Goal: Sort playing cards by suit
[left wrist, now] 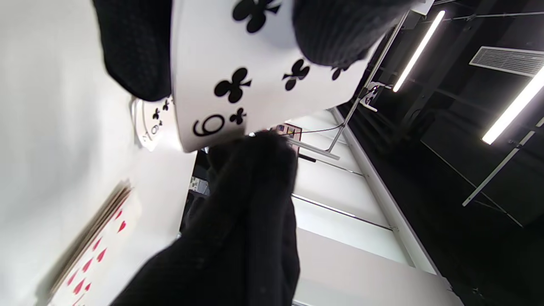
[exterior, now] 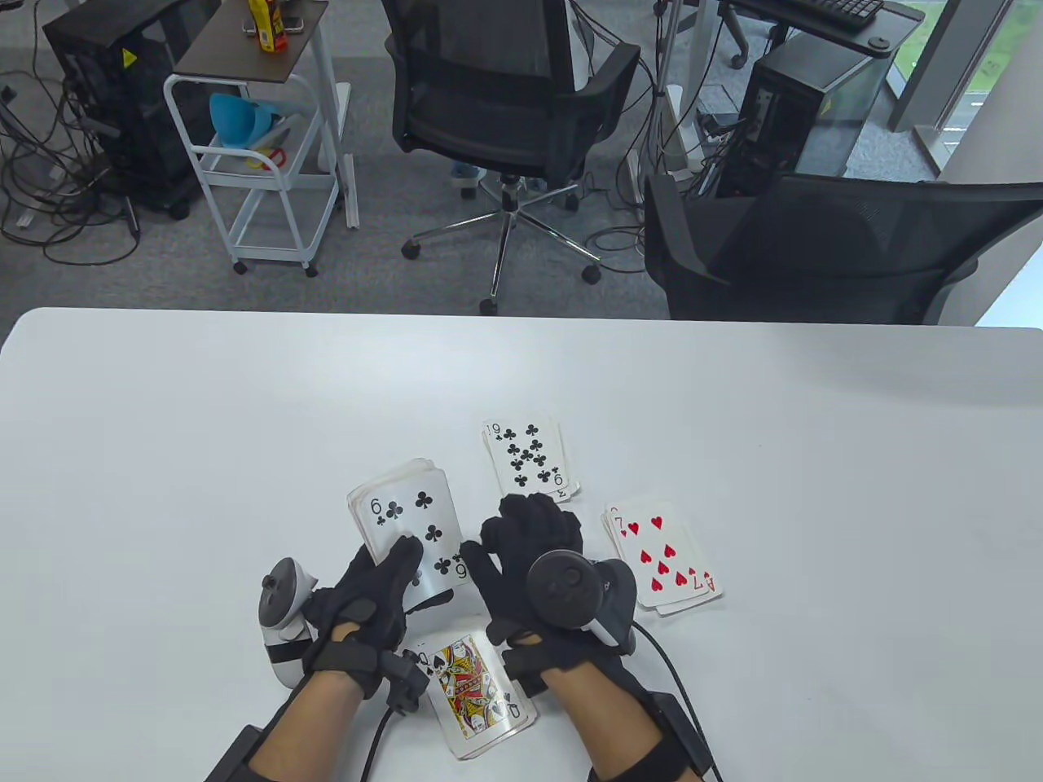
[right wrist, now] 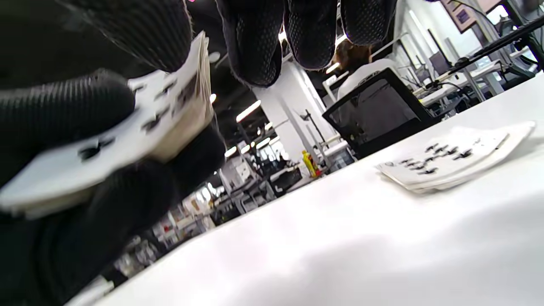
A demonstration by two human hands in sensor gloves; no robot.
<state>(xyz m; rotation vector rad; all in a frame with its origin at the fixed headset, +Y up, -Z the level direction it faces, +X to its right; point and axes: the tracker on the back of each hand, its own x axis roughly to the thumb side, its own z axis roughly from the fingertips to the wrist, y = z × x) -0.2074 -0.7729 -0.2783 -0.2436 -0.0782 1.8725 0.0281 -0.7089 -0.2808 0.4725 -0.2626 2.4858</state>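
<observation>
My left hand [exterior: 391,570] holds a deck [exterior: 407,505] face up above the table, its thumb lying across the top card, the 6 of clubs [left wrist: 255,85]. My right hand [exterior: 505,538] is right beside it; its thumb touches the card's lower right corner and its fingers curl at the deck's edge [right wrist: 161,110]. Three face-up piles lie on the white table [exterior: 163,448]: clubs with a 9 on top [exterior: 530,460], hearts with a 7 on top [exterior: 664,562], and a queen of spades pile [exterior: 473,684] between my wrists.
Beyond the table's far edge stand two black office chairs [exterior: 505,90], one at right [exterior: 823,244], and a white cart [exterior: 261,163]. The hearts pile [left wrist: 97,250] and clubs pile [right wrist: 454,157] lie within a hand's width of my right hand.
</observation>
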